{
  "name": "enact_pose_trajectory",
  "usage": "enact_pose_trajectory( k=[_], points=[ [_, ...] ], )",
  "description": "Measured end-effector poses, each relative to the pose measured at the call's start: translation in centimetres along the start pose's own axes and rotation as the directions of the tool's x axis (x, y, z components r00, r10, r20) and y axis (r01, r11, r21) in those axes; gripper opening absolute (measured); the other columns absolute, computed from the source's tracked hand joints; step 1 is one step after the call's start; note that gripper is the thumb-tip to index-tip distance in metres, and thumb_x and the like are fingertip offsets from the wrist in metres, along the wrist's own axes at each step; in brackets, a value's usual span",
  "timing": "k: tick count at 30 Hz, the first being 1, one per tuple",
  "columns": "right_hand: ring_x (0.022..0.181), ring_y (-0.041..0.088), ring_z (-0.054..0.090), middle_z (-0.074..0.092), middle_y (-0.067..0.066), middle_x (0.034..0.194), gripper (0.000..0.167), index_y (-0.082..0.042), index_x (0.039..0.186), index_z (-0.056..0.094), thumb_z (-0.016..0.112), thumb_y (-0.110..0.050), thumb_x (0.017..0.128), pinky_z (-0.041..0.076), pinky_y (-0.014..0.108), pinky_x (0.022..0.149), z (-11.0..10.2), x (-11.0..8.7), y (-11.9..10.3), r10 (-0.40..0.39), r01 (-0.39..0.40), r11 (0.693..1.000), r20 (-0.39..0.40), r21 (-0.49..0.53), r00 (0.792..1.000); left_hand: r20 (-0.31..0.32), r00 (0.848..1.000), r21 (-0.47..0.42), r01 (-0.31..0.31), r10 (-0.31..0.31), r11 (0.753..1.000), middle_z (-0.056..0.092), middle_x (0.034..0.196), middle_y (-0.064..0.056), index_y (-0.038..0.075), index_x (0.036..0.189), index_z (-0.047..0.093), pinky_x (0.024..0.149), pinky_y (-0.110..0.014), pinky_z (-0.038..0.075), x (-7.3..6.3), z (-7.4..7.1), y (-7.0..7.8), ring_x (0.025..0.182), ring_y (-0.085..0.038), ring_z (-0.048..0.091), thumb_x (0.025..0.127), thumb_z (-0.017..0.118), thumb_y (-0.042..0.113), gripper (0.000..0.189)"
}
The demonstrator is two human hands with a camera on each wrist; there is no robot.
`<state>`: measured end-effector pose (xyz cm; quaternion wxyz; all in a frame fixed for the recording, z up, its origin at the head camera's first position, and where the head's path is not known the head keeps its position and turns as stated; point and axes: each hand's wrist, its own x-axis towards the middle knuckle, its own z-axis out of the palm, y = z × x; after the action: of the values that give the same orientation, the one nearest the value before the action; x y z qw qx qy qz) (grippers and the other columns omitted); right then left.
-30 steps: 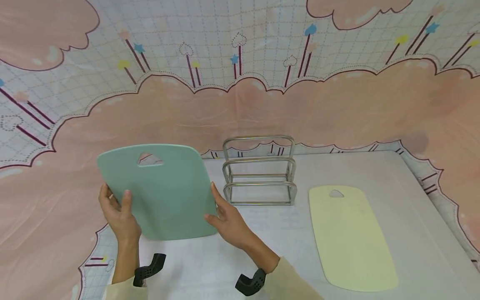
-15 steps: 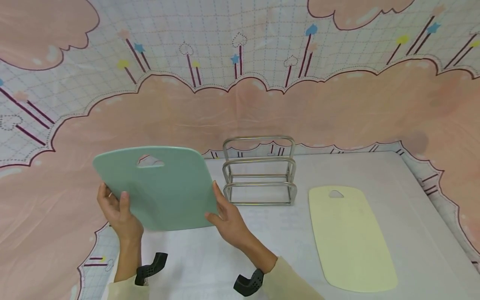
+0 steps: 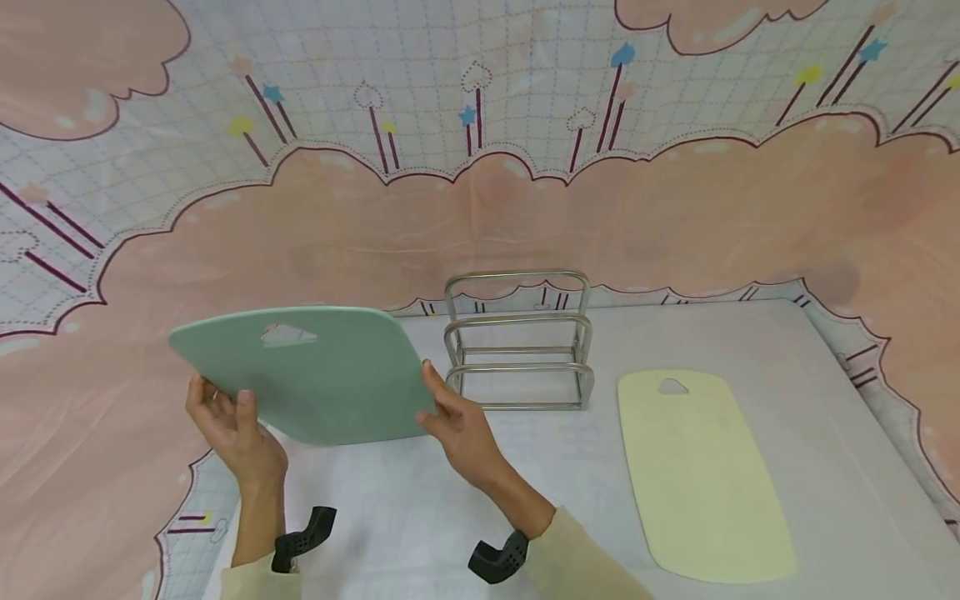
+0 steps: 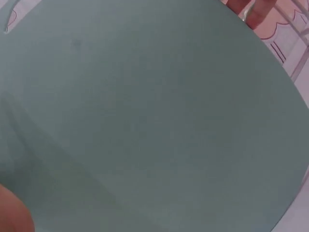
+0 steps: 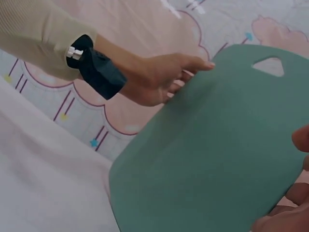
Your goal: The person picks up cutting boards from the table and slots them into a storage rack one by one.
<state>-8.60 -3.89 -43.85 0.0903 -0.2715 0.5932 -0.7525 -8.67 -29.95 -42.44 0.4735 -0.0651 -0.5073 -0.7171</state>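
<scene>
- Lower edge of the green board (image 3: 337,379) has come up since one second ago, and its far edge went down a little, so the board now looks flatter; its far left corner has moved further left.
- Both hands are clamped on this board, one at each side, and it is held above the left part of the white table (image 3: 555,483).
- Left hand (image 3: 240,429) grips near the lower left corner: the thumb is at the near face, the fingers are curled behind.
- Right hand (image 3: 461,425) pinches the right edge, with the thumb in front.
- Handle hole of the board is by the far edge, well apart from both hands.
- Metal rack (image 3: 517,317) stands just to the right of the board, at the same place as before.
- Yellow board (image 3: 705,475) has also stayed, lying flat farther right.
</scene>
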Motion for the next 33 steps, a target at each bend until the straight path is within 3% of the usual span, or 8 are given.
enact_pose_trajectory(
  k=[10, 14, 18, 21, 22, 24, 28, 33],
  points=[
    [0.144, 0.019, 0.011, 0.014, 0.016, 0.156, 0.055, 0.005, 0.147, 0.022, 0.046, -0.002, 0.099, 0.015, 0.031, 0.113, 0.1, 0.2, 0.3, -0.105, 0.103, 0.991, 0.011, 0.089, 0.994, -0.032, 0.999, -0.01, -0.026, 0.025, 1.0, 0.037, 0.129, -0.021, -0.001, 0.134, 0.036, 0.103, -0.036, 0.029, -0.5, -0.5, 0.2, 0.119, -0.033, 0.04, 0.081, 0.073, 0.008, 0.066],
    [0.144, 0.019, 0.011, 0.014, 0.015, 0.157, 0.056, 0.004, 0.148, 0.021, 0.045, 0.001, 0.099, 0.014, 0.033, 0.113, 0.1, 0.4, 0.4, -0.111, 0.11, 0.992, 0.019, 0.059, 0.994, -0.011, 1.0, 0.107, -0.004, 0.005, 0.994, 0.037, 0.131, -0.019, 0.001, 0.138, 0.035, 0.104, -0.036, 0.029, -0.8, -0.9, 0.8, 0.122, -0.033, 0.039, 0.081, 0.073, 0.008, 0.068],
    [0.144, 0.017, 0.01, 0.013, 0.008, 0.158, 0.062, -0.003, 0.152, 0.017, 0.048, -0.003, 0.099, 0.016, 0.035, 0.114, 0.1, 0.8, 0.2, -0.057, 0.058, 0.994, 0.012, -0.089, 0.998, 0.058, 0.996, 0.451, 0.031, -0.064, 0.892, 0.038, 0.132, -0.01, 0.009, 0.148, 0.028, 0.104, -0.034, 0.032, -1.2, -1.3, 1.7, 0.121, -0.028, 0.042, 0.087, 0.066, 0.009, 0.072],
    [0.143, 0.017, 0.013, 0.017, 0.005, 0.157, 0.064, -0.009, 0.153, 0.016, 0.05, -0.007, 0.099, 0.016, 0.039, 0.114, 0.3, 1.3, -0.1, -0.019, 0.017, 0.983, -0.006, -0.182, 1.0, 0.101, 0.987, 0.624, 0.038, -0.129, 0.781, 0.037, 0.136, -0.005, 0.016, 0.154, 0.016, 0.1, -0.034, 0.036, -1.7, -1.8, 2.3, 0.12, -0.024, 0.043, 0.09, 0.062, 0.008, 0.079],
    [0.143, 0.017, 0.014, 0.017, 0.004, 0.157, 0.065, -0.011, 0.153, 0.015, 0.051, -0.008, 0.099, 0.016, 0.04, 0.114, 0.4, 1.5, -0.2, -0.009, 0.006, 0.979, -0.013, -0.203, 1.0, 0.108, 0.983, 0.64, 0.045, -0.148, 0.767, 0.035, 0.138, -0.006, 0.018, 0.154, 0.012, 0.1, -0.035, 0.038, -1.9, -1.9, 2.5, 0.12, -0.025, 0.043, 0.09, 0.062, 0.007, 0.082],
    [0.143, 0.019, 0.013, 0.015, 0.008, 0.157, 0.067, -0.009, 0.153, 0.012, 0.05, -0.006, 0.098, 0.015, 0.043, 0.114, 0.6, 1.8, -1.4, -0.012, 0.01, 0.975, -0.006, -0.223, 1.0, 0.101, 0.978, 0.628, 0.081, -0.184, 0.774, 0.031, 0.141, -0.008, 0.02, 0.155, 0.007, 0.098, -0.036, 0.041, -2.2, -2.1, 2.7, 0.121, -0.027, 0.042, 0.09, 0.061, 0.004, 0.087],
    [0.144, 0.018, 0.007, 0.007, 0.008, 0.159, 0.072, -0.01, 0.154, 0.003, 0.048, -0.006, 0.099, 0.014, 0.047, 0.114, 0.9, 2.4, -1.7, -0.063, 0.068, 0.947, 0.026, -0.315, 0.998, 0.077, 0.975, 0.496, 0.144, -0.209, 0.856, 0.025, 0.145, -0.012, 0.022, 0.154, 0.008, 0.092, -0.032, 0.044, -2.8, -2.2, 2.8, 0.121, -0.029, 0.042, 0.088, 0.061, -0.003, 0.088],
    [0.145, 0.017, 0.003, 0.001, 0.005, 0.16, 0.068, -0.013, 0.154, -0.004, 0.041, -0.025, 0.104, 0.013, 0.049, 0.114, 0.5, 3.3, -0.3, -0.123, 0.143, 0.887, 0.073, -0.44, 0.99, 0.117, 0.981, 0.36, 0.105, -0.157, 0.927, 0.024, 0.146, -0.016, 0.014, 0.149, 0.016, 0.093, -0.029, 0.041, -3.7, -2.8, 2.6, 0.12, -0.031, 0.043, 0.088, 0.06, -0.006, 0.077]
  ],
)
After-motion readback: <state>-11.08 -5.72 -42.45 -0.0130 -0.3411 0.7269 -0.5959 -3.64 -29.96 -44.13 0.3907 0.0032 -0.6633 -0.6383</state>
